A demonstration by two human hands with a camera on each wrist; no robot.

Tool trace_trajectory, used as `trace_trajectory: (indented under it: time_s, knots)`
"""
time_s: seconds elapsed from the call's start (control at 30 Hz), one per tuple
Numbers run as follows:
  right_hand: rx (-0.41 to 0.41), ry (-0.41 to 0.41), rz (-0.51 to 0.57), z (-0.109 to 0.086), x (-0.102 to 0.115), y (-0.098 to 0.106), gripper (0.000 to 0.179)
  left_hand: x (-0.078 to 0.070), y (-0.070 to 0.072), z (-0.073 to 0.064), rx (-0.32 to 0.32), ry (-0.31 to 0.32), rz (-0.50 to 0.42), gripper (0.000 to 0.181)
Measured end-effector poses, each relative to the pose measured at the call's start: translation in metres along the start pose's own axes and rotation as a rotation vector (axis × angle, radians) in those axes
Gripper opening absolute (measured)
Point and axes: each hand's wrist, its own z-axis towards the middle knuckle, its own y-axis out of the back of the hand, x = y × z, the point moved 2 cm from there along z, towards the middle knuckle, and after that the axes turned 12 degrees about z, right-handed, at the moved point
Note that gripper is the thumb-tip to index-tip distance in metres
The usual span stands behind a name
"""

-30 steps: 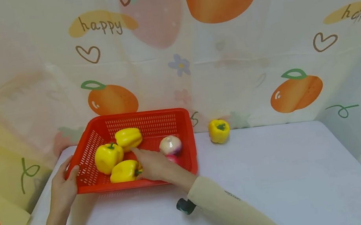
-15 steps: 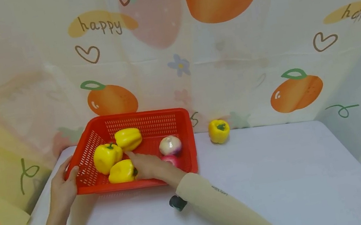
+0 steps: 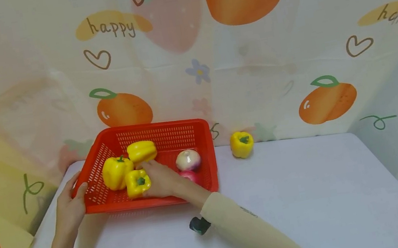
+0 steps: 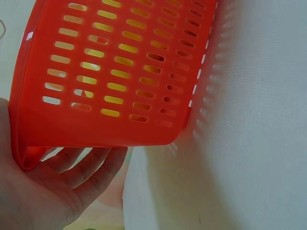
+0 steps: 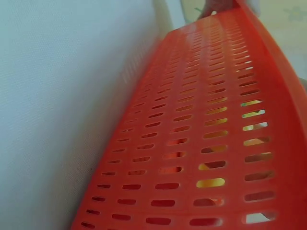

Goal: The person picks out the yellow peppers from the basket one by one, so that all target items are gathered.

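In the head view my left hand point(image 3: 69, 209) grips the left rim of a red slotted plastic basket point(image 3: 156, 125); the left wrist view shows its fingers behind the basket corner point(image 4: 81, 129). Reaching over the front rim, my right hand point(image 3: 163, 180) holds a yellow bell pepper point(image 3: 136, 186) by its right side, stem towards the camera. Two more yellow bell peppers lie close by, one at the left point(image 3: 116, 173) and one behind point(image 3: 142, 152). The basket wall point(image 5: 283, 100) hides the right hand in the right wrist view.
A white and purple onion point(image 3: 188, 160) and a partly hidden pink, round item point(image 3: 190, 175) lie on the basket's right side. Another yellow bell pepper point(image 3: 242, 145) stands on the white table point(image 3: 313, 192), right of the basket. A printed curtain point(image 3: 250, 54) hangs behind.
The front bell pepper has turned in my right hand, so its stem end now faces the camera, and it sits slightly higher. The left pepper has shifted slightly. My left hand and the basket stay put.
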Motion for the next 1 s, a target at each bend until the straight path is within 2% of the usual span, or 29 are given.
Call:
trace_trajectory:
  time_s: [0.13, 0.4, 0.63, 0.87, 1.0]
  knots:
    - [-0.017, 0.022, -0.007, -0.005, 0.000, 0.004, 0.071, 0.000, 0.000, 0.001, -0.001, 0.004, 0.008, 0.059]
    - [-0.055, 0.033, 0.074, -0.018, -0.004, 0.025, 0.072, 0.000, 0.000, 0.001, 0.002, 0.007, 0.011, 0.059]
    - [-0.073, 0.030, 0.090, -0.035, -0.006, 0.054, 0.073, -0.001, 0.001, 0.001, -0.006, 0.013, 0.023, 0.059]
    - [-0.098, 0.018, 0.222, -0.055, -0.013, 0.085, 0.071, -0.001, -0.001, 0.001, 0.001, 0.011, 0.005, 0.059]
    - [-0.118, 0.026, 0.227, -0.065, -0.018, 0.100, 0.071, 0.000, 0.000, 0.001, 0.000, 0.005, 0.014, 0.059]
